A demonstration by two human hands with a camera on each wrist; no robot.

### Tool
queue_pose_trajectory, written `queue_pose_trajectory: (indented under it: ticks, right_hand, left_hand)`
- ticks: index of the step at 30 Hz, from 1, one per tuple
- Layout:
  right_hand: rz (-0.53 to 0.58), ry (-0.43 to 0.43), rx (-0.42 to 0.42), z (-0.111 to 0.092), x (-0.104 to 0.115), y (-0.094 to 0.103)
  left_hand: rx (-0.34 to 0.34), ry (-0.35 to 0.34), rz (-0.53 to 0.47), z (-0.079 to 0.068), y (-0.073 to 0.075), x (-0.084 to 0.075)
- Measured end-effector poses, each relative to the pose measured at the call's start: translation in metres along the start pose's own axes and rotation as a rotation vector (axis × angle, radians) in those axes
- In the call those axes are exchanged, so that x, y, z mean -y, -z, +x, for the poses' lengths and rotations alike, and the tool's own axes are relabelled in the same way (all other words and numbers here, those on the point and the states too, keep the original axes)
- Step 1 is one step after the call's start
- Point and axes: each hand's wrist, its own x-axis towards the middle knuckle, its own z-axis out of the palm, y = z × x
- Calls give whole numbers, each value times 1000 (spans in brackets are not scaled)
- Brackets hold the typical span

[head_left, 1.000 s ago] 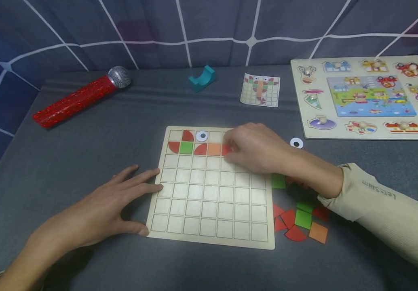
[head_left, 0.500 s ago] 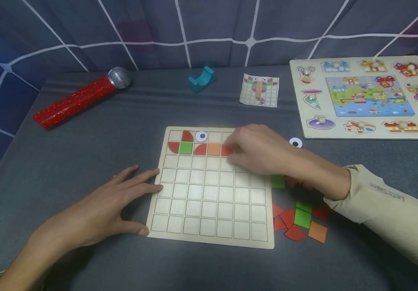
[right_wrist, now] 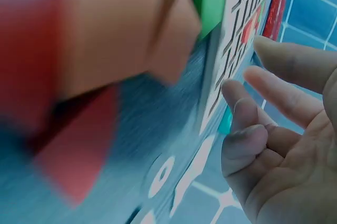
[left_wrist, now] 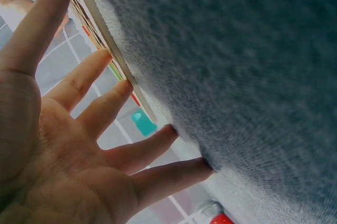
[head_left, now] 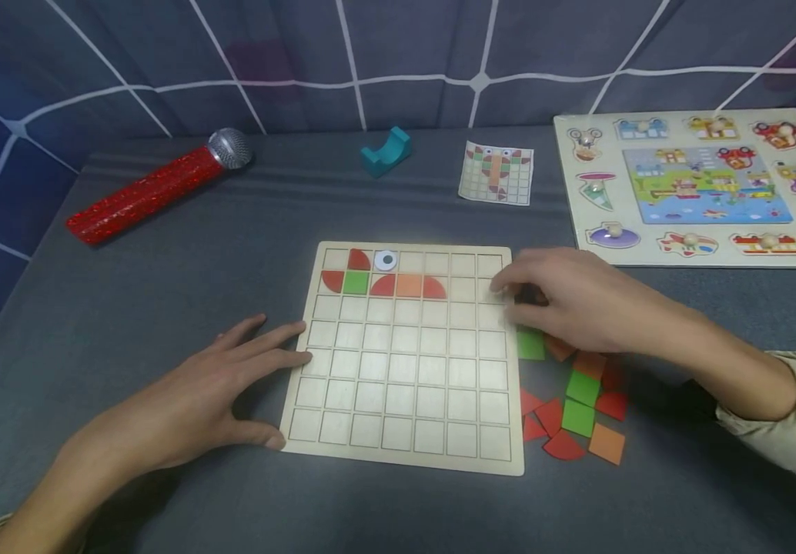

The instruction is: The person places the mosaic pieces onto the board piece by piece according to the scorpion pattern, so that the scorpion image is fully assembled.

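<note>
A small white paper card [head_left: 496, 173] is printed with a grid and a red, green and orange figure topped by two eye rings. It lies on dark grey woven cloth [head_left: 232, 500] beyond a square board [head_left: 398, 400] of pale wood, scored into cells. In the board's top two rows sit thin red quarter-circle tiles [head_left: 434, 288], a green square tile [head_left: 356, 282], an orange square tile [head_left: 409, 285] and a round white eye disc [head_left: 386, 261]. The left hand [head_left: 207, 392] is spread and relaxed, thumb and two fingertips against the board's left edge, grasping nothing. The right hand [head_left: 571, 296] hovers by the upper right edge, thumb and forefinger parted, nothing held; the board lies between both hands. Just below the right hand, loose red, green and orange tiles [head_left: 579, 416] overlap. Farther back are a glittery red microphone [head_left: 152, 191], a curved teal block [head_left: 386, 156] and a wooden knob puzzle [head_left: 647, 258].
</note>
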Motion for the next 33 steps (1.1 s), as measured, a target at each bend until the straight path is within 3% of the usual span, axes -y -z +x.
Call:
queue_pose_trajectory:
  ticks: [13,20,33]
  right_hand:
    - [-82,-106,-16,-44,-37,1]
    - [-81,-143,-71,-39,-45,5]
    - [-89,-174,-41,-27,-44,0]
  left_hand:
    - [-3,-10,1,-1,0,-1]
    - [-19,-18,4,-2,-1,-1]
    - [-19,-23,11,-2,-1,0]
